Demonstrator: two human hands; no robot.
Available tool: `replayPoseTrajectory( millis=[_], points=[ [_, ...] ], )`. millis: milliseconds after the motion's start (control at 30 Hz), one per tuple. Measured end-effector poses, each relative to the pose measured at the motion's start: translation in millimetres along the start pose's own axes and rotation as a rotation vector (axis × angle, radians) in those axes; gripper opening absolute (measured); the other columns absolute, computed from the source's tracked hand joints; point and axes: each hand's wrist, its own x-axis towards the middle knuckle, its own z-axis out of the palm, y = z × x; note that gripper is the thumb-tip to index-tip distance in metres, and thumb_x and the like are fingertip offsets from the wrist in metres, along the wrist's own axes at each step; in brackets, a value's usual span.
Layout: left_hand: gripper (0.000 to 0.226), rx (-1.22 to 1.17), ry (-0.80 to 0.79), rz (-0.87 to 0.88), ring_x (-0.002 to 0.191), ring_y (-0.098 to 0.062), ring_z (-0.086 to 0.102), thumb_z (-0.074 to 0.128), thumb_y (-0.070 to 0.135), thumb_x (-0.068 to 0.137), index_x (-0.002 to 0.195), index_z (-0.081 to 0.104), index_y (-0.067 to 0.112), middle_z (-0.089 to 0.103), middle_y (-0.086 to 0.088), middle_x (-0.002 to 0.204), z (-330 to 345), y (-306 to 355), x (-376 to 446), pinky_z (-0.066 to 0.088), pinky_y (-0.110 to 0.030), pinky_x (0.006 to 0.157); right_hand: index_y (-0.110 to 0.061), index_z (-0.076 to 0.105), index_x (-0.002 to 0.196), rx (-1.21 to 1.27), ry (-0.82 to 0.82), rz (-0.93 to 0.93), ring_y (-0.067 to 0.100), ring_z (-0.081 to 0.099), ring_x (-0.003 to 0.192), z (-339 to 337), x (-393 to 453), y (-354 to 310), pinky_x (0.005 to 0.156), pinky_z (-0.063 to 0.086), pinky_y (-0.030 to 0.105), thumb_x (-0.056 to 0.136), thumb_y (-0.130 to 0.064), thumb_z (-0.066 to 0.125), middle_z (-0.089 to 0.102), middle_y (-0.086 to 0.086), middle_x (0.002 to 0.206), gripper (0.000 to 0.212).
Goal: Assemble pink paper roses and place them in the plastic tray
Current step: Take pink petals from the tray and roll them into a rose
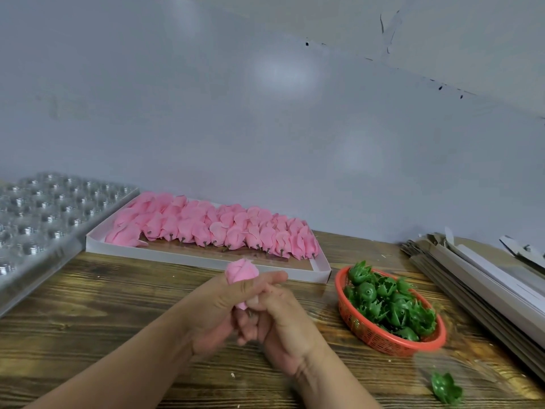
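Observation:
A pink paper rose [241, 271] sticks up out of my left hand [219, 308], whose fingers are curled round its lower part. My right hand [284, 321] pinches the base of the same rose from the right, so the two hands touch. The clear plastic tray [38, 219] with rows of round cups lies at the far left. A flat white box [203, 258] behind my hands holds several rows of pink petal bundles [212, 228]. The rose's stem end is hidden between my fingers.
A red mesh basket [380, 335] full of green plastic calyxes [392, 305] stands to the right of my hands. One loose green calyx [446, 389] lies near the front right edge. A stack of flat grey cardboard [486, 278] fills the right side. A grey wall stands behind the wooden table [103, 314].

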Motion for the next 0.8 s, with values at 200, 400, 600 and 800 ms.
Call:
replayPoseTrajectory(
  millis=[200,400,600,800],
  points=[
    [0.099,-0.013,-0.04,0.057,0.037,-0.019,0.057,0.085,0.066,0.046,0.111,0.063,-0.005,0.065,-0.033,0.102,3.2,0.3,-0.8,0.044,-0.024,0.036,-0.012,0.064,0.101,0.08,-0.116,0.038,0.011,0.049,0.044,-7.3,-1.4,-0.6,0.046,0.048,0.023,0.071,-0.021,0.061,0.056,0.004,0.056,0.031],
    [0.072,-0.054,0.006,0.006,0.058,-0.03,0.062,0.068,0.068,0.067,0.101,0.073,0.005,0.069,-0.015,0.07,0.8,-4.8,6.0,0.057,-0.041,0.069,-0.006,0.07,0.079,-0.384,0.022,0.09,0.009,0.051,0.041,-18.4,-7.5,-19.5,0.041,0.039,0.019,0.08,-0.027,0.071,0.061,0.006,0.06,0.021],
    [0.038,-0.099,0.222,-0.002,0.102,-0.025,0.07,0.059,0.041,0.076,0.074,0.059,0.003,0.073,-0.014,0.105,5.5,-8.5,10.7,0.053,-0.038,0.085,-0.017,0.068,0.068,-0.893,0.562,-0.04,0.005,0.052,0.049,-54.3,-21.7,-66.8,0.05,0.043,0.021,0.079,-0.01,0.072,0.061,-0.007,0.057,0.014],
    [0.038,-0.054,0.256,-0.073,0.071,-0.023,0.072,0.061,0.042,0.074,0.076,0.061,0.004,0.071,-0.013,0.074,12.5,-11.3,7.8,0.058,-0.03,0.061,-0.02,0.065,0.076,-1.549,0.972,0.454,0.021,0.062,0.072,-105.9,-50.2,-91.3,0.066,0.053,0.033,0.08,-0.02,0.059,0.065,0.0,0.072,0.006]
  ],
)
